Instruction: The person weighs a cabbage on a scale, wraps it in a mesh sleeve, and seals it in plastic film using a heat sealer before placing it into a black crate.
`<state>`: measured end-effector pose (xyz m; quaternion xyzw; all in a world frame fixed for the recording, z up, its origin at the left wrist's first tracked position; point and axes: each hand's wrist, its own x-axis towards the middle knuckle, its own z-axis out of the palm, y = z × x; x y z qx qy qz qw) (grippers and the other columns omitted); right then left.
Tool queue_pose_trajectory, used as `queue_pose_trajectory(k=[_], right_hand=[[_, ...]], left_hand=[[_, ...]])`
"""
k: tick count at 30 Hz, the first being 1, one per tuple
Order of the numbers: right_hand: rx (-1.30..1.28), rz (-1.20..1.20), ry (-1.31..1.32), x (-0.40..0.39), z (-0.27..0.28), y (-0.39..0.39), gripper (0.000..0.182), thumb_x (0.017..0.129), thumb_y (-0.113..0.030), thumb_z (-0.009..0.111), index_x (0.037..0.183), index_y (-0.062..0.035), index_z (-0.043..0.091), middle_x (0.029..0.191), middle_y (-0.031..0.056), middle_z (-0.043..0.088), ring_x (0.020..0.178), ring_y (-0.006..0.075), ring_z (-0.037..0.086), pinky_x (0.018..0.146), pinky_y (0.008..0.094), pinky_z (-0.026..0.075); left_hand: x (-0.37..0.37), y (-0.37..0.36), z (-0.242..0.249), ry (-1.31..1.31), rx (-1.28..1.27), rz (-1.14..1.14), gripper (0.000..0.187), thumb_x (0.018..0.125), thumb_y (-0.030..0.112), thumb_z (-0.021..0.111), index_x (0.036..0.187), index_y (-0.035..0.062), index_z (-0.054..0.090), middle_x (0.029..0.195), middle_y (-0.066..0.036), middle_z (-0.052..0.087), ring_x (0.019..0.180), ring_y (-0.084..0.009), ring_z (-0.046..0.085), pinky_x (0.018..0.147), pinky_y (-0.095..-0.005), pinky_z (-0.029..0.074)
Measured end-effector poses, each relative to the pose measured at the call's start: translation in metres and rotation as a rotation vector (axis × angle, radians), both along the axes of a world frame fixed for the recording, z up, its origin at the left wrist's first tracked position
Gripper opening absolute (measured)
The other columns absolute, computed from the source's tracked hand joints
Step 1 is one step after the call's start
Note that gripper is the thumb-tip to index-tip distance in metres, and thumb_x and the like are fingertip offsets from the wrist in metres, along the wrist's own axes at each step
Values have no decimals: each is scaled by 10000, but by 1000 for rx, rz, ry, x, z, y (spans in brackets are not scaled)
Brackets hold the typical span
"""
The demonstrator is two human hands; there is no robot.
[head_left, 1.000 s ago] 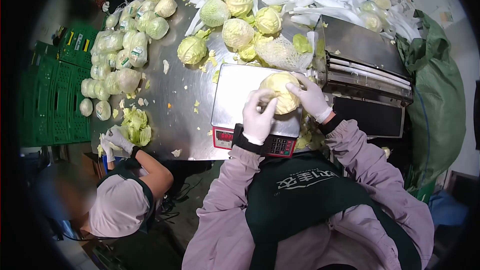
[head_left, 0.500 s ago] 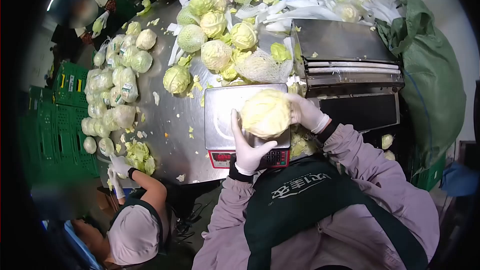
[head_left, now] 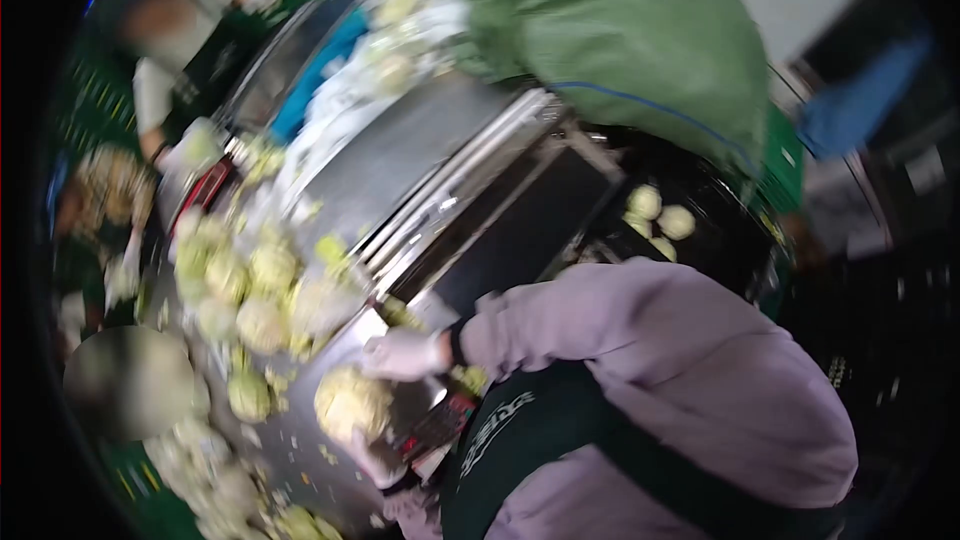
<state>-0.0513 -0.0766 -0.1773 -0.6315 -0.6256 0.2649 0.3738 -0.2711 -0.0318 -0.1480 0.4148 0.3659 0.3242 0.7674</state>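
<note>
Pale yellow-green and blurred, the cabbage [head_left: 352, 402] sits over the steel plate of the scale [head_left: 435, 422], held by the gloved left grip [head_left: 374, 460], whose thumb presses its near side; whether it bears on the plate is unclear. The right grip [head_left: 402, 354] is at its other side, fingers stretched out, and I cannot tell if they clasp it. The view has just swung to the right, bringing the black bin [head_left: 742, 250] and its pale cabbages [head_left: 677, 222] into fuller sight well past the scale; the smear leaves the scale's readout illegible. Netted cabbages [head_left: 262, 325] crowd the desk [head_left: 292, 445] beyond the scale. The steel machine [head_left: 410, 148] stands close on the scale's right, hemming that side, with the green sack [head_left: 620, 30] farther off behind it.
</note>
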Motion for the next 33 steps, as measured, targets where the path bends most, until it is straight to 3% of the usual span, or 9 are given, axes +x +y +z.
queue_pose_trajectory(k=[2, 6, 12, 14, 17, 22, 27, 30, 33], right_hand=[[-293, -37, 200, -1, 42, -21, 307, 843, -343, 552, 968, -70, 620, 897, 185, 663, 841, 356, 641, 716, 418, 511], [-330, 313, -35, 47, 86, -66, 313, 825, -335, 538, 897, -66, 682, 862, 178, 673, 807, 357, 645, 733, 429, 510], [-66, -771, 351, 231, 82, -225, 149, 870, -177, 622, 912, -60, 705, 806, 72, 690, 732, 130, 656, 661, 276, 529], [-193, -1054, 306, 294, 40, -295, 219, 867, -229, 556, 859, -55, 691, 819, 103, 687, 706, 216, 649, 684, 326, 509], [-402, -1219, -239, 355, -28, -367, 260, 893, -221, 498, 972, -78, 700, 1011, 131, 666, 976, 333, 611, 850, 409, 484], [-420, -1136, -279, 392, -77, -357, 321, 929, -167, 437, 1199, -115, 602, 1170, 139, 616, 1061, 339, 578, 896, 420, 462], [-657, -1081, -382, 422, -92, -341, 263, 926, -251, 435, 986, -114, 650, 1004, 172, 649, 896, 388, 613, 780, 497, 477], [-520, -908, -309, 432, -102, -359, 372, 917, -316, 488, 1123, -44, 637, 1186, 145, 617, 1092, 326, 571, 953, 394, 431], [-736, -866, -170, 434, -89, -358, 459, 918, -377, 535, 1254, -66, 572, 1251, 168, 585, 1163, 334, 541, 984, 368, 411]], left_hand=[[0, 4, 6, 84, 25, -20, 682, 874, 284, 601, 1430, 50, 283, 1348, -154, 464, 1196, -290, 501, 991, -422, 419], [-9, 26, 4, 249, 254, -72, 812, 801, 304, 664, 1433, 24, 237, 1380, -179, 380, 1255, -303, 420, 1025, -411, 378], [14, 16, 43, 555, 534, -136, 897, 702, 68, 733, 1439, 44, 223, 1376, -146, 361, 1266, -274, 377, 1082, -399, 299], [31, 6, 49, 696, 690, -266, 941, 653, 48, 757, 1431, 39, 229, 1375, -139, 353, 1267, -267, 367, 1090, -388, 289], [58, -13, 44, 918, 804, -306, 1002, 559, 61, 785, 1413, 30, 262, 1391, -148, 318, 1318, -299, 315, 1130, -409, 239], [74, -38, 40, 1130, 957, -195, 1045, 547, 57, 815, 1425, 28, 249, 1423, -159, 279, 1329, -327, 308, 1134, -421, 241], [55, -43, 26, 1069, 912, -95, 1106, 543, 90, 864, 1437, 14, 217, 1430, -162, 262, 1355, -310, 262, 1139, -406, 219], [57, -49, 33, 1116, 1006, -83, 1033, 575, 137, 849, 1423, 23, 271, 1449, -185, 232, 1367, -339, 235, 1150, -412, 183], [58, -48, 21, 648, 609, -40, 1027, 597, 27, 835, 1439, 14, 246, 1408, -147, 353, 1302, -248, 367, 1088, -359, 326]])
